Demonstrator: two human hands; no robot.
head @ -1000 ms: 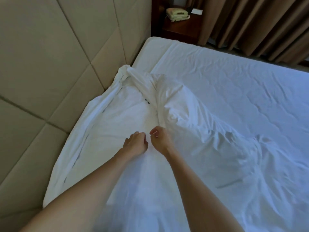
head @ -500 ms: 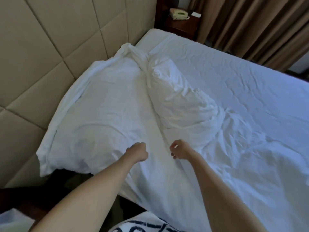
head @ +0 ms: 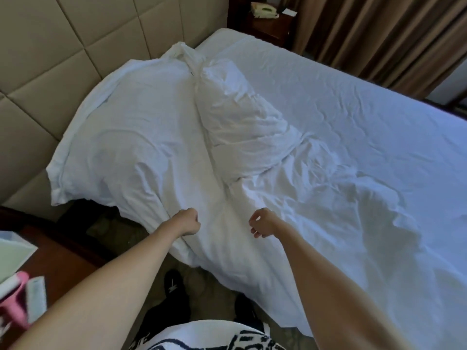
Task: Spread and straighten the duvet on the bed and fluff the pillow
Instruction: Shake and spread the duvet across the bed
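No writing I can read anywhere. My left hand and right hand are both fisted on the white duvet at the bed's near edge, by the headboard. A telephone sits on the far nightstand beside brown curtains

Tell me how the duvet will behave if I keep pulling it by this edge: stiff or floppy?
Probably floppy: the duvet drapes limply over the bed's side and creases under the left hand and right hand. Likely light but bulky, since its bunched part stands puffed. It may drag unevenly, so that ridge could follow the pull rather than flatten.
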